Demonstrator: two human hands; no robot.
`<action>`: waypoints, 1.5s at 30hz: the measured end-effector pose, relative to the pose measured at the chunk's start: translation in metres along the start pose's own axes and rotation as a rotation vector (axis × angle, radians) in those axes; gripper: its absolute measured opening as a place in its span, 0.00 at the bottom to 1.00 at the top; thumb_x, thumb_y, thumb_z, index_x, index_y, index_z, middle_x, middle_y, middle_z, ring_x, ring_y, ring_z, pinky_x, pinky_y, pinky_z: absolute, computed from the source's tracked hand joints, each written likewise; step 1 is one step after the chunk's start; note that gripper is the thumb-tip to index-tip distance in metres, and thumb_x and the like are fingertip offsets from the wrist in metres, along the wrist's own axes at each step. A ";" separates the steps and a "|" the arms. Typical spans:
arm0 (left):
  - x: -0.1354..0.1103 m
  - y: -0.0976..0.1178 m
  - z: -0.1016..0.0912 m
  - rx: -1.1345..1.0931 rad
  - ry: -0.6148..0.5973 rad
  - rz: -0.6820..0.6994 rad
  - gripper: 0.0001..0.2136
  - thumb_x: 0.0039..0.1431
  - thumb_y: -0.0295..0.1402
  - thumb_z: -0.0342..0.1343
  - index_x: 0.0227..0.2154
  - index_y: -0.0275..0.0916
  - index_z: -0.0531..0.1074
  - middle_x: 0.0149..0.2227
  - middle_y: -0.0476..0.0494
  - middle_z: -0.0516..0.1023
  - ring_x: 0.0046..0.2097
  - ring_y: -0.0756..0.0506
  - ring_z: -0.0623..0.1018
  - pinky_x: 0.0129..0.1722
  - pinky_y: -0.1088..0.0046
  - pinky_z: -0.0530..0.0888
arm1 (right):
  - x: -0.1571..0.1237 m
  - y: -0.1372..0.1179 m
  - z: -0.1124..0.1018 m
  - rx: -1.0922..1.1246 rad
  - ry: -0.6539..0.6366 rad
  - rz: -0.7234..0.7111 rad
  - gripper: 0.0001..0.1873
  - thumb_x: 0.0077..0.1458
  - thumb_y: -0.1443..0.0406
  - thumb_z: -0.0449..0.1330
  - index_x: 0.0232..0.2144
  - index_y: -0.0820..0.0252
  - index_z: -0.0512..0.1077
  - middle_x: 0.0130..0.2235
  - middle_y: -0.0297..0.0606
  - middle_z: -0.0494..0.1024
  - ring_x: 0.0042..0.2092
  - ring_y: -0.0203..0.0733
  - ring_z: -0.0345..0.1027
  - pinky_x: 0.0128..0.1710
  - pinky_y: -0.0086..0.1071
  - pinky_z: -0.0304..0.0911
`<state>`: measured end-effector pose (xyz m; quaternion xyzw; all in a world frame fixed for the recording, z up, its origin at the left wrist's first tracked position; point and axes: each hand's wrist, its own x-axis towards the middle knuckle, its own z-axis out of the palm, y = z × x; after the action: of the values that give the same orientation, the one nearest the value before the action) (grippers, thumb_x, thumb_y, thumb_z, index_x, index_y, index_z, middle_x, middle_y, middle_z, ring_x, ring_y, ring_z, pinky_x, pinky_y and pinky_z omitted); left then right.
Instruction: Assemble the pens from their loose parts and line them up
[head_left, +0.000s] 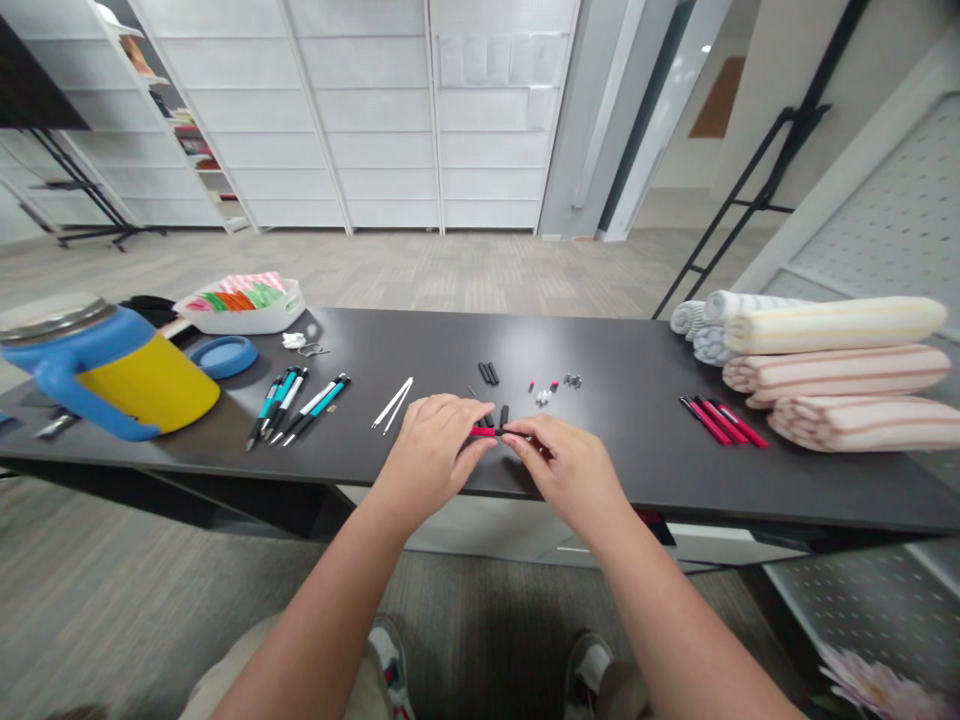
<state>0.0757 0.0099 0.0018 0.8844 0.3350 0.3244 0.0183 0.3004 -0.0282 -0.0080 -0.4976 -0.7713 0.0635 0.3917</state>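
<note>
L of frame, I saw teal/white pens grouped, prob. sorted by colour. Ctr.: L hand clamped red barrel approx. horiz. above desk; R hand pinched black piece at its end, apparently for alignment. Ctr.-R: small parts lay in separate clusters, likely for easy pickup. R: red pens lay side by side.

Left hand and right hand nearly meet (both pinching).

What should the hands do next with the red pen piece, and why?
Perhaps gently twist the black part and red tube together: the left hand holds the red tube, the right hand pinches the black part, and they look lined up.
</note>
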 end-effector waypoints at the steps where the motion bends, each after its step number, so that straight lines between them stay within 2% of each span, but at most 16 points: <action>1: 0.000 0.000 0.000 0.012 -0.013 0.012 0.12 0.73 0.34 0.56 0.56 0.42 0.74 0.55 0.41 0.82 0.57 0.38 0.77 0.60 0.54 0.67 | 0.000 0.000 0.000 0.001 0.004 -0.004 0.07 0.70 0.64 0.61 0.44 0.56 0.80 0.42 0.38 0.85 0.42 0.44 0.80 0.45 0.33 0.71; 4: 0.000 0.001 0.000 0.002 -0.018 0.028 0.07 0.74 0.32 0.54 0.48 0.42 0.76 0.53 0.42 0.83 0.55 0.40 0.77 0.60 0.55 0.66 | 0.000 -0.002 0.000 -0.001 0.001 -0.021 0.06 0.70 0.64 0.62 0.44 0.56 0.80 0.41 0.38 0.85 0.42 0.43 0.80 0.45 0.32 0.71; 7: 0.000 0.001 0.000 -0.032 0.015 0.018 0.04 0.73 0.32 0.56 0.44 0.41 0.75 0.50 0.42 0.84 0.53 0.40 0.78 0.58 0.56 0.67 | 0.000 -0.003 0.001 0.000 -0.013 -0.040 0.06 0.70 0.65 0.62 0.44 0.57 0.80 0.41 0.37 0.85 0.42 0.42 0.80 0.46 0.31 0.71; 12: 0.000 0.002 0.000 0.021 -0.012 0.049 0.10 0.73 0.32 0.56 0.54 0.41 0.75 0.53 0.40 0.83 0.55 0.39 0.77 0.59 0.55 0.66 | -0.001 -0.003 0.002 0.004 0.010 -0.060 0.06 0.70 0.65 0.62 0.45 0.57 0.79 0.42 0.39 0.85 0.43 0.42 0.80 0.46 0.32 0.71; 16: 0.000 0.002 0.000 0.024 -0.017 0.069 0.08 0.74 0.30 0.53 0.49 0.41 0.77 0.50 0.42 0.84 0.52 0.40 0.77 0.58 0.56 0.67 | -0.001 -0.003 0.002 0.006 -0.013 -0.069 0.07 0.71 0.65 0.61 0.46 0.56 0.79 0.43 0.38 0.85 0.43 0.42 0.80 0.46 0.32 0.71; 24: -0.005 0.000 0.002 0.007 0.071 0.059 0.06 0.74 0.30 0.54 0.43 0.41 0.77 0.46 0.44 0.85 0.49 0.42 0.78 0.54 0.58 0.68 | 0.000 -0.011 0.006 0.000 -0.040 -0.040 0.08 0.71 0.63 0.60 0.42 0.56 0.79 0.40 0.38 0.85 0.41 0.43 0.79 0.43 0.33 0.70; 26: -0.004 0.001 0.002 0.021 0.088 0.056 0.06 0.73 0.30 0.55 0.44 0.41 0.77 0.46 0.44 0.85 0.49 0.42 0.78 0.53 0.58 0.68 | 0.001 -0.011 0.006 0.008 -0.034 -0.035 0.07 0.71 0.63 0.60 0.42 0.56 0.79 0.40 0.38 0.85 0.41 0.43 0.79 0.44 0.32 0.70; 31: -0.001 0.000 0.002 0.059 0.079 0.088 0.10 0.74 0.32 0.55 0.53 0.40 0.77 0.52 0.42 0.85 0.50 0.41 0.77 0.55 0.57 0.68 | 0.002 -0.008 0.006 0.007 0.007 -0.020 0.07 0.71 0.63 0.60 0.43 0.56 0.79 0.41 0.38 0.85 0.41 0.43 0.79 0.44 0.33 0.69; 36: -0.003 0.000 0.004 0.046 0.073 0.054 0.09 0.74 0.32 0.55 0.49 0.41 0.79 0.49 0.43 0.86 0.48 0.41 0.78 0.54 0.58 0.69 | 0.003 -0.013 0.005 0.042 -0.023 0.034 0.07 0.70 0.63 0.61 0.42 0.55 0.80 0.39 0.36 0.86 0.40 0.42 0.79 0.43 0.33 0.69; 38: -0.004 0.000 0.003 0.009 0.106 0.046 0.08 0.73 0.31 0.57 0.48 0.42 0.80 0.48 0.42 0.86 0.48 0.42 0.79 0.53 0.58 0.70 | 0.007 -0.011 -0.003 0.064 -0.062 0.066 0.07 0.69 0.60 0.63 0.43 0.54 0.80 0.39 0.36 0.86 0.38 0.42 0.79 0.40 0.33 0.69; 40: -0.004 -0.002 0.002 -0.064 0.187 0.019 0.07 0.71 0.32 0.59 0.46 0.42 0.80 0.46 0.42 0.86 0.47 0.42 0.80 0.53 0.59 0.71 | 0.011 -0.002 -0.015 0.089 -0.094 0.125 0.12 0.67 0.55 0.64 0.47 0.54 0.79 0.41 0.37 0.86 0.34 0.41 0.77 0.37 0.33 0.69; 42: -0.004 -0.006 0.000 -0.159 0.305 -0.068 0.06 0.70 0.33 0.61 0.45 0.42 0.81 0.43 0.42 0.86 0.46 0.42 0.80 0.52 0.60 0.73 | 0.016 0.013 -0.028 0.076 -0.037 0.226 0.20 0.69 0.53 0.59 0.57 0.56 0.75 0.43 0.39 0.86 0.33 0.41 0.76 0.35 0.34 0.69; 43: -0.003 -0.009 -0.001 -0.218 0.358 -0.130 0.05 0.69 0.34 0.62 0.44 0.42 0.81 0.42 0.42 0.85 0.44 0.43 0.80 0.50 0.61 0.74 | 0.017 0.022 -0.033 0.022 0.012 0.274 0.22 0.72 0.53 0.55 0.59 0.57 0.75 0.42 0.41 0.86 0.35 0.43 0.78 0.38 0.35 0.69; 45: -0.003 -0.013 -0.003 -0.385 0.429 -0.269 0.06 0.68 0.37 0.63 0.41 0.41 0.82 0.42 0.41 0.84 0.42 0.44 0.80 0.45 0.65 0.76 | 0.019 0.040 -0.038 -0.143 0.049 0.354 0.25 0.71 0.53 0.54 0.62 0.59 0.74 0.38 0.41 0.85 0.35 0.46 0.78 0.38 0.37 0.68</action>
<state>0.0650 0.0178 -0.0011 0.7237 0.3779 0.5558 0.1569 0.3506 -0.0036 0.0092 -0.6534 -0.6646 0.0644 0.3567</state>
